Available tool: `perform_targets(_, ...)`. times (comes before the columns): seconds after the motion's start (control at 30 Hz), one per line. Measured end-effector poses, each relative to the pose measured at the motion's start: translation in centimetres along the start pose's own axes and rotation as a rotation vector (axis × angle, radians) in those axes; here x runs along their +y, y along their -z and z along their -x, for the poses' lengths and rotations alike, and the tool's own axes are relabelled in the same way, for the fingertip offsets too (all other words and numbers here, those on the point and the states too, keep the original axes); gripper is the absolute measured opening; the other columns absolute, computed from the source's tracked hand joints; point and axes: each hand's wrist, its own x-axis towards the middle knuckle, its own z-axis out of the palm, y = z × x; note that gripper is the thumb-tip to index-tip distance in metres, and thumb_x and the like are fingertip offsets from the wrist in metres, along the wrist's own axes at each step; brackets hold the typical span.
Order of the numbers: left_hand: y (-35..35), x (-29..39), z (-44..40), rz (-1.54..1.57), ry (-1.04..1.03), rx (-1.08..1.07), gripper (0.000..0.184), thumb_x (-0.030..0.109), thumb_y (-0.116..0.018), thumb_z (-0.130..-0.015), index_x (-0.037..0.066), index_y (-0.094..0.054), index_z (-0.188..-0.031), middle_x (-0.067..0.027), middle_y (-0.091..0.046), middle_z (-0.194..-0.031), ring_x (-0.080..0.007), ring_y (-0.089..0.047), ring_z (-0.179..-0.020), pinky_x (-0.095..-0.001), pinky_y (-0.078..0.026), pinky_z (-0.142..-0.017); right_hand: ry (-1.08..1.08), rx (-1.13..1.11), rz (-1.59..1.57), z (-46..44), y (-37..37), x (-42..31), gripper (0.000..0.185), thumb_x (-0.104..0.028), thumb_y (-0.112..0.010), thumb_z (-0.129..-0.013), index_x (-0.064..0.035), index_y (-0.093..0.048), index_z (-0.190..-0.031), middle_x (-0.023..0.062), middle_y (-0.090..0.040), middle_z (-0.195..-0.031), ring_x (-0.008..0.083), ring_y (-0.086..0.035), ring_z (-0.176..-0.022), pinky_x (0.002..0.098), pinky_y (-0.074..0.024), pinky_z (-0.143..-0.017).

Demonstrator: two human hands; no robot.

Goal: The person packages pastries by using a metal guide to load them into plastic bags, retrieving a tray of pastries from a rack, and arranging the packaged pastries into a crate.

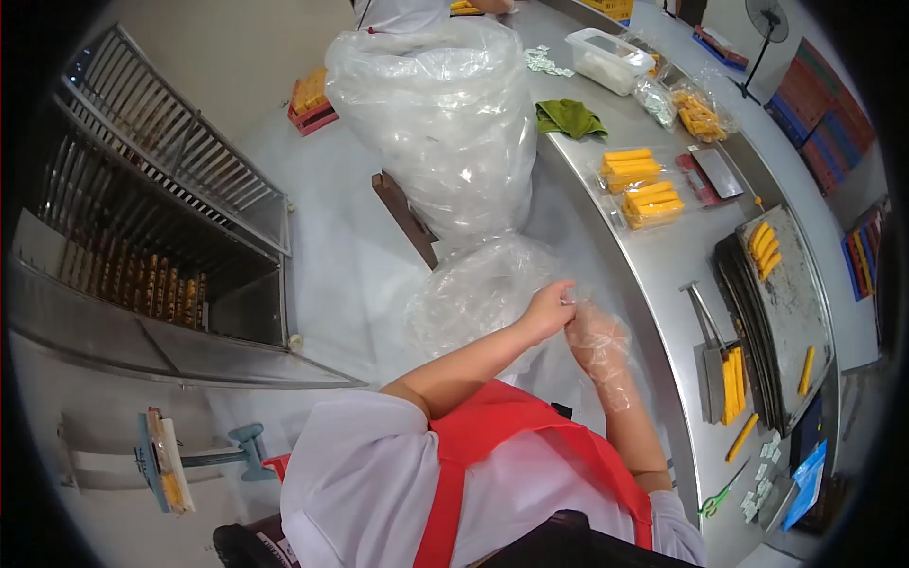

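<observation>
My left hand (549,312) is bare, with its fingers curled in and pinching the clear plastic glove (619,388) by my right hand. That loose, crinkled glove covers my right hand (598,343) and its wrist. The right fingers are blurred by the film, so I cannot tell how they are bent. Both hands are close together in front of my red apron (492,421). Just beyond them a clear plastic bag (464,289) hangs low, beneath a large, full-looking clear plastic sack (445,123).
To the right runs a steel table (653,275) with packs of yellow sticks (651,204), a dark baking tray (791,312), a metal scoop (715,379), green scissors (721,494) and a green cloth (570,118). A metal rack (180,161) stands left. Another person (402,14) is at the far end.
</observation>
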Motion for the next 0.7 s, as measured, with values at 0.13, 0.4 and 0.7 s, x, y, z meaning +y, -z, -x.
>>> perform_targets(0.13, -2.1, 3.8, 1.9, 0.069, 0.007, 0.019, 0.05, 0.0, -0.055, -0.073, -0.001, -0.043, -0.122, -0.0094, -0.052, -0.092, -0.0159, -0.057, -0.074, -0.0268, -0.047, -0.062, 0.051, 0.128, 0.053, 2.8, 2.0, -0.1, 0.016, -0.023, -0.056, -0.078, -0.0083, -0.057, -0.086, 0.0152, -0.061, -0.074, 0.0362, -0.059, -0.066, 0.0465, -0.045, -0.057)
perform_targets(0.4, -1.4, 5.6, 3.6, -0.465, -0.682, 0.309, 0.052, 0.022, -0.059, -0.082, 0.005, -0.04, -0.126, -0.0113, -0.048, -0.113, -0.0247, -0.049, -0.103, -0.0353, -0.042, -0.086, -0.259, 0.386, -0.818, 7.3, 3.8, 8.2, 0.018, -0.013, -0.05, -0.082, -0.002, -0.057, -0.094, 0.0038, -0.058, -0.07, 0.0146, -0.055, -0.06, 0.0251, -0.041, -0.048)
perform_targets(0.7, 0.0, 0.4, 6.7, 0.977, 0.069, -0.573, 0.054, 0.05, -0.031, -0.09, 0.014, -0.038, -0.13, -0.0143, -0.044, -0.128, -0.0319, -0.047, -0.111, -0.0456, -0.042, -0.088, -0.588, 0.478, -1.408, 14.0, 9.4, 3.8, 0.015, -0.01, -0.057, -0.076, -0.0015, -0.057, -0.089, 0.0039, -0.053, -0.069, 0.0086, -0.05, -0.055, 0.0187, -0.0372, -0.045)
